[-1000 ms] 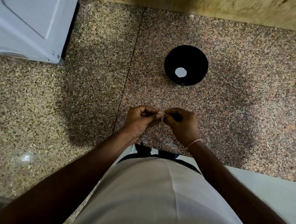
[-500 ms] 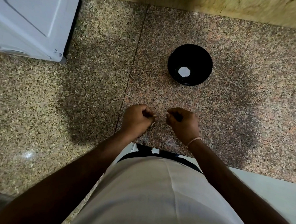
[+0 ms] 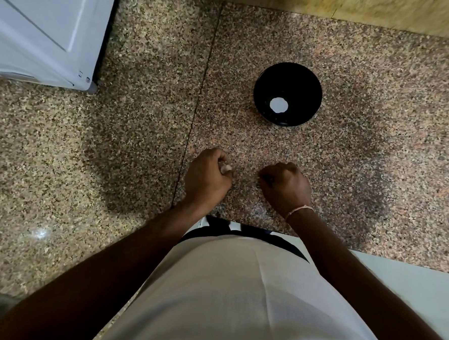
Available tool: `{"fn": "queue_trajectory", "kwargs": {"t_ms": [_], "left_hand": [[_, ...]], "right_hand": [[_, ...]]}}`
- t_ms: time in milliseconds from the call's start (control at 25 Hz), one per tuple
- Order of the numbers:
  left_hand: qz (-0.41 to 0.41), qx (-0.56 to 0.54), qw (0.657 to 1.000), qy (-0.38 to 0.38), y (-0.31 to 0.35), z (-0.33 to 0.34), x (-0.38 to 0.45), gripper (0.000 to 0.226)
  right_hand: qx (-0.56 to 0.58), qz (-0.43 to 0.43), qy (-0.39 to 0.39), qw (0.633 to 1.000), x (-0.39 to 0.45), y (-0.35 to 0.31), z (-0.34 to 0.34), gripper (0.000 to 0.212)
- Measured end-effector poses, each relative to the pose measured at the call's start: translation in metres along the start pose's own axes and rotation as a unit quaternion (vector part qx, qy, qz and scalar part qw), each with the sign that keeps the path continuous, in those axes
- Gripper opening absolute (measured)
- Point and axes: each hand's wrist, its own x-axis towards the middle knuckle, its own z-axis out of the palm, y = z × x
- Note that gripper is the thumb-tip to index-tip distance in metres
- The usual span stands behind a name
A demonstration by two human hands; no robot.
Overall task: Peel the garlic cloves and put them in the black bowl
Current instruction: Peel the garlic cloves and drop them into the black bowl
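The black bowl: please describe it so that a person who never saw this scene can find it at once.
Start at the speckled granite counter with the yellowish wall along its far edge. The black bowl stands on the counter, beyond the right hand. It is the only round, glossy black thing there, and a bright white spot shows at its bottom.

Single head view, looking steeply down over torso at near counter (image 3: 141, 138); no second view.

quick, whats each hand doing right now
Left hand: fingers curled, pinching a garlic clove.
Right hand: fingers curled; whether it holds anything cannot be told.
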Motion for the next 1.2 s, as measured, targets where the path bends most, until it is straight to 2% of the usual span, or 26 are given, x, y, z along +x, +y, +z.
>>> {"fn": "queue_trajectory", "kwargs": {"t_ms": [80,200,320,400,560,720,840,1000,1200], "left_hand": [[0.020,-0.003,1.000,0.000,0.005,0.000,-0.004,0.013],[0.008,-0.055,0.997,-0.052,0.012,0.012,-0.013,0.013],[-0.074,-0.112,0.981,-0.140,0.010,0.035,-0.018,0.014],[-0.137,-0.146,0.965,-0.169,0.008,0.047,-0.019,0.023],[-0.212,-0.191,0.946,-0.151,0.020,0.055,-0.014,0.031],[-0.204,-0.156,0.958,-0.127,0.023,0.058,-0.004,0.034],[-0.209,-0.145,0.958,-0.135,0.024,0.059,-0.003,0.039],[-0.242,-0.209,0.937,-0.140,0.020,0.062,-0.003,0.029],[-0.281,-0.263,0.910,-0.152,0.023,0.062,-0.003,0.023]], "right_hand": [[0.009,0.011,0.006,1.000,0.000,0.001,0.001,0.011],[0.041,0.026,0.005,0.999,0.001,0.004,0.002,0.012],[0.077,0.029,0.010,0.997,-0.001,0.005,0.003,0.013],[0.101,0.037,0.014,0.994,0.000,0.006,0.004,0.014],[0.094,0.015,0.006,0.995,-0.002,0.009,0.005,0.015],[0.077,-0.017,-0.005,0.997,-0.003,0.011,0.003,0.020],[0.080,-0.014,-0.020,0.996,0.000,0.010,0.001,0.019],[0.093,0.008,-0.040,0.995,0.005,0.009,0.000,0.016],[0.106,0.082,-0.083,0.988,0.018,0.002,-0.003,0.009]]}}
